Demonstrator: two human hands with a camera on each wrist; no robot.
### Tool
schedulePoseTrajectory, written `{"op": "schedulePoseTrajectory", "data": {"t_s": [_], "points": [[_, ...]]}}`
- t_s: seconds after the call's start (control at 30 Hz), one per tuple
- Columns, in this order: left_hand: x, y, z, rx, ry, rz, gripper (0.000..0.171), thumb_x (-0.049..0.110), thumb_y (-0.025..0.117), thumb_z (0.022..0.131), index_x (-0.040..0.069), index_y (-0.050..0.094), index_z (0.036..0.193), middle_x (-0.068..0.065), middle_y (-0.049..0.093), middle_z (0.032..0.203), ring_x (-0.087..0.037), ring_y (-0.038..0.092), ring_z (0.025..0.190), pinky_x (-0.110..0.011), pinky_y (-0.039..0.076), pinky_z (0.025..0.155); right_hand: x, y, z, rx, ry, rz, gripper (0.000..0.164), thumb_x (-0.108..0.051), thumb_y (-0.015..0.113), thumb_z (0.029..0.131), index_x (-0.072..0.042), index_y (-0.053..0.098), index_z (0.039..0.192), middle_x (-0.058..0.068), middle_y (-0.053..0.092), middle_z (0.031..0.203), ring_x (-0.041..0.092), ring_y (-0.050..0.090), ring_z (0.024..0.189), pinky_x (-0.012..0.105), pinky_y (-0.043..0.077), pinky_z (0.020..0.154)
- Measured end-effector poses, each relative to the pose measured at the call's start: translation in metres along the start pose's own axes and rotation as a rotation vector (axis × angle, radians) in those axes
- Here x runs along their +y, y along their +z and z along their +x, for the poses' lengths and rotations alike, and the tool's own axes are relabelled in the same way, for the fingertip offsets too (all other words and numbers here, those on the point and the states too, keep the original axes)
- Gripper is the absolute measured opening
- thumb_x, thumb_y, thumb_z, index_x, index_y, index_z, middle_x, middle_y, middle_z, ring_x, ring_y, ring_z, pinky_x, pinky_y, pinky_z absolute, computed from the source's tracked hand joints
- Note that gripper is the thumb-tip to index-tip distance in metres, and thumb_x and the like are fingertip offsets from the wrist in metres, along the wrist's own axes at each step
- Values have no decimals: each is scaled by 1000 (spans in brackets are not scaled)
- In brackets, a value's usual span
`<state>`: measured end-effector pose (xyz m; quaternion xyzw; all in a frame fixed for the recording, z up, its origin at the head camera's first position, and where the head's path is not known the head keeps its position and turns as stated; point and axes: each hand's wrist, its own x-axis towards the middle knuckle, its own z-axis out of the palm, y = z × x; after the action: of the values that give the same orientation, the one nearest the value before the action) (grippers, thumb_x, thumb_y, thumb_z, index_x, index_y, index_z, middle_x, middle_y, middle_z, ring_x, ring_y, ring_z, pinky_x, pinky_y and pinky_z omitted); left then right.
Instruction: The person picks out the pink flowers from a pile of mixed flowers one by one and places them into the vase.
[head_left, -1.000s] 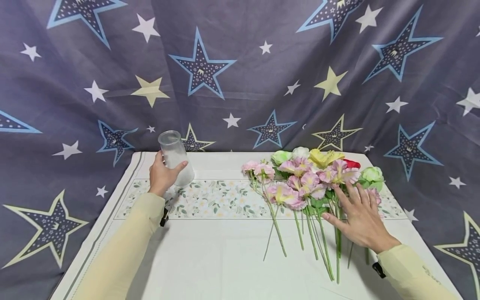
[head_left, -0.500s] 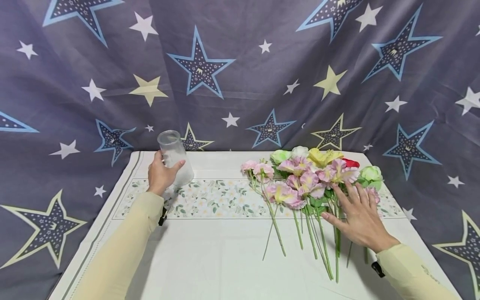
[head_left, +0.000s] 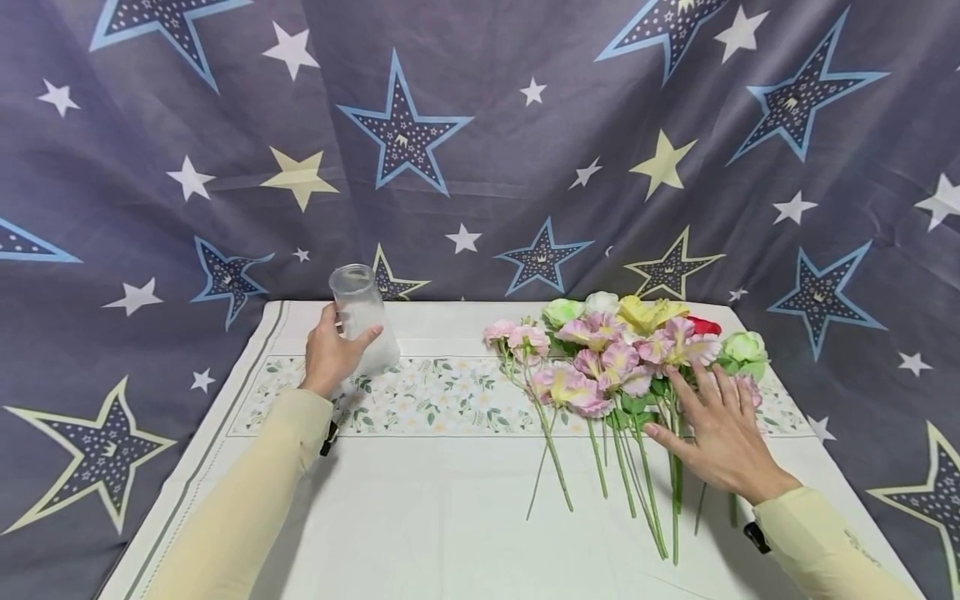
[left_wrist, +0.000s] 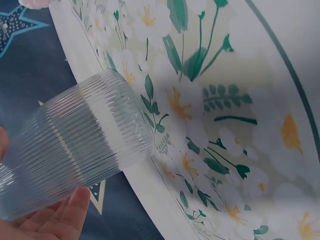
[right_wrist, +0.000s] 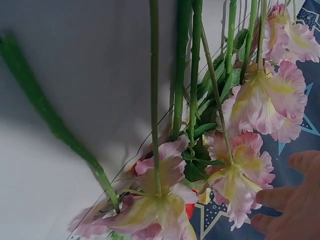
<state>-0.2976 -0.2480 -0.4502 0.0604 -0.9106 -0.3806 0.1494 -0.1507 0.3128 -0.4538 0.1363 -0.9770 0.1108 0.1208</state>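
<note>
My left hand (head_left: 330, 354) grips a clear ribbed vase (head_left: 367, 327) round its side, at the back left of the table. The left wrist view shows fingers and thumb on opposite sides of the ribbed wall (left_wrist: 65, 140), its base right at the flower-printed cloth. The vase's mouth faces up, leaning slightly left in the head view. My right hand (head_left: 723, 442) lies with fingers spread over the stems of artificial flowers at the right. Nearest its fingertips is a pink-and-yellow iris (head_left: 678, 342); similar irises (right_wrist: 240, 175) hang beside the fingers in the right wrist view.
A white tablecloth (head_left: 450, 517) with a floral band covers the table. Behind the irises lie a yellow flower (head_left: 651, 313), a red one (head_left: 703, 327) and pale green blooms (head_left: 744, 348). Small pink flowers (head_left: 528, 342) lie leftmost in the pile. A star-patterned curtain (head_left: 480, 183) surrounds the table.
My left hand has shifted the vase a little to the right within the last half second. The right hand and the flowers stay where they were.
</note>
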Motion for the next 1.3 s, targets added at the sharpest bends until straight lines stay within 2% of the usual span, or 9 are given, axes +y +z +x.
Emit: {"op": "schedulePoseTrajectory", "data": {"t_s": [0.17,0.47,0.7,1.3], "points": [[3,1,-5,-16,9,-5,87,44,78,91,4,35,154,-26,55,143,-45,56,126,-57,44,104,-1,1,1,5,-7,-1,91,-61,61,95,-20,22,165,22,12,169,54,10,151,64,-10,119],[4,5,-13,-58,76,-26,84,44,77,92,5,36,154,-26,54,144,-45,57,127,-57,46,103,-2,1,1,7,-9,0,92,-61,61,95,-19,20,165,21,8,170,53,9,151,65,-9,119],[9,7,-22,-72,77,-26,84,43,79,90,4,38,152,-26,55,143,-45,58,126,-57,47,101,-3,2,1,0,-7,-4,92,-62,61,95,-19,20,165,21,7,170,53,9,152,69,-2,118],[22,15,-40,-142,121,-70,80,44,80,89,8,41,149,-23,57,141,-43,62,122,-53,54,94,-4,1,1,-9,-4,-1,92,-62,61,95,-20,18,166,26,12,168,53,9,152,70,-2,118]]}}
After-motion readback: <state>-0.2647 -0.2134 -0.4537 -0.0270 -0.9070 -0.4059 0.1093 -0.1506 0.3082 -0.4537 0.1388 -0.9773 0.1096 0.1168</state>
